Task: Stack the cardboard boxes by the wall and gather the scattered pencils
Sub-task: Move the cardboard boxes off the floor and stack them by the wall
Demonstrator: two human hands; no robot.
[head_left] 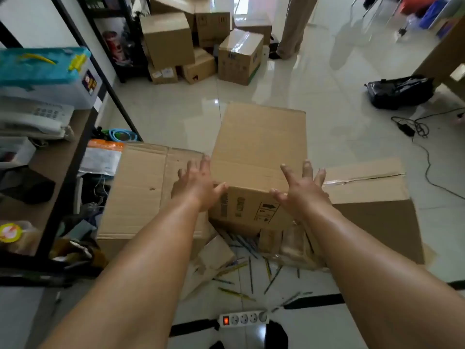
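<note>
**Both hands bracket the middle box**

The left hand (197,183) and right hand (303,188) press flat, fingers spread, against opposite sides of the cardboard box (259,147). It looks too wide for a one-handed grip, so neither hand curls round it. The box sits among other cartons, with pencils (251,273) scattered on the floor (339,109) below its near edge. The stack of boxes (201,46) stands by the wall, well apart.

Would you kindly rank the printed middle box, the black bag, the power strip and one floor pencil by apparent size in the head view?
1. Printed box.
2. Black bag, though it lies farther away, so its true size is unsure.
3. Power strip.
4. Pencil.
</note>
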